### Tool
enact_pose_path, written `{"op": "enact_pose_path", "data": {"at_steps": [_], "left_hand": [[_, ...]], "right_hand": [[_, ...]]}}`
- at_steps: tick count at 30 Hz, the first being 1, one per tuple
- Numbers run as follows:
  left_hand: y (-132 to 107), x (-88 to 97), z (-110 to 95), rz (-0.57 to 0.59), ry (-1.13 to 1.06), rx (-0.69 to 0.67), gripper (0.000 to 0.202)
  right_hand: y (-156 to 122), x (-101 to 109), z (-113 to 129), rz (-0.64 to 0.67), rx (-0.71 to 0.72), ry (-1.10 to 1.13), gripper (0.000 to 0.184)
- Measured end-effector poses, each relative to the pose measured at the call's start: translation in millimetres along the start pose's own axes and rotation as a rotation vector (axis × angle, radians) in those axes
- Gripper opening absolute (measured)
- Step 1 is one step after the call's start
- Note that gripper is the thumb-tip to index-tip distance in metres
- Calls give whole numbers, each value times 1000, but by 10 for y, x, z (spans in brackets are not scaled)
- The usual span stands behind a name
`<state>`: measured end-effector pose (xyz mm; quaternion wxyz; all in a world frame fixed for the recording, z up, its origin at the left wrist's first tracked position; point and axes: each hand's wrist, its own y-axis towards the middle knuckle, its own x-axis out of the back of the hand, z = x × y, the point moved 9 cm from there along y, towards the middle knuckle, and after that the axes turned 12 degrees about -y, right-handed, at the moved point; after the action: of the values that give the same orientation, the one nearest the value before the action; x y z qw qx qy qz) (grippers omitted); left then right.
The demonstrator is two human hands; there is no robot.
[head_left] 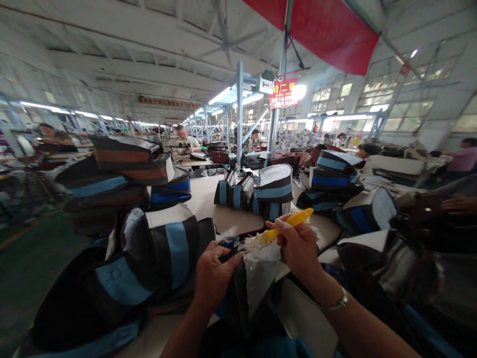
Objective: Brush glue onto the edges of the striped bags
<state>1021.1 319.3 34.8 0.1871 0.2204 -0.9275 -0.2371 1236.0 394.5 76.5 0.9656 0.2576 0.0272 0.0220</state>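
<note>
My right hand [298,243] is closed round the yellow handle of a brush [294,219], whose bristles are caked with a whitish substance. The brush tip points left and meets the edge of a dark piece with a grey-white lining [261,276]. That edge is pinched between the thumb and fingers of my left hand [216,268]. The lined piece hangs down below both hands, and its lower part is in shadow. Close to my left hand stands a black bag piece with a light-blue stripe [177,248].
Stacked black, brown and blue bag pieces [122,159] rise on the left. More striped pieces [274,184] stand ahead on the pale tabletop [204,199], and others [331,174] are piled at the right. A person's hand [460,204] shows at the right edge. Other people work farther back.
</note>
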Motion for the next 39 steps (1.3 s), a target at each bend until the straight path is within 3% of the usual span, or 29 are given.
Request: {"op": "enact_pose_path", "data": {"at_steps": [3, 6, 9, 13, 18, 23, 26, 29, 32, 35, 37, 39], "left_hand": [[8, -90, -42, 60, -55, 64, 23], [25, -121, -44, 109, -63, 119, 27], [49, -117, -25, 141, -49, 150, 26], [93, -120, 6, 170, -80, 166, 27], [118, -98, 75, 158, -47, 201, 28], [202, -151, -70, 157, -38, 91, 25], [421, -142, -333, 192, -30, -80, 20], [773, -155, -572, 333, -65, -214, 21], [1190, -250, -560, 434, -116, -248, 18], [1501, -482, -154, 347, -120, -172, 12], [1535, -697, 286, 245, -118, -56, 15], [1416, -885, 729, 162, -137, 72, 26]], "right_hand": [[5, -269, 269, 129, 310, -321, 20], [29, -291, 438, 74, 516, -505, 17], [82, -165, 433, -11, 496, -489, 18], [-2, -341, 438, 101, 627, -529, 18], [16, -341, 429, -7, 609, -532, 16], [53, -323, 426, 59, 634, -567, 16], [210, 177, 525, -152, 479, -490, 17], [322, 880, 624, -348, 275, -146, 20], [394, 1409, 505, -439, 103, 162, 22], [398, 1580, 9, -435, -114, 309, 23], [312, 1452, -435, -364, -265, 338, 24], [147, 1200, -851, -277, -391, 366, 26]]}}
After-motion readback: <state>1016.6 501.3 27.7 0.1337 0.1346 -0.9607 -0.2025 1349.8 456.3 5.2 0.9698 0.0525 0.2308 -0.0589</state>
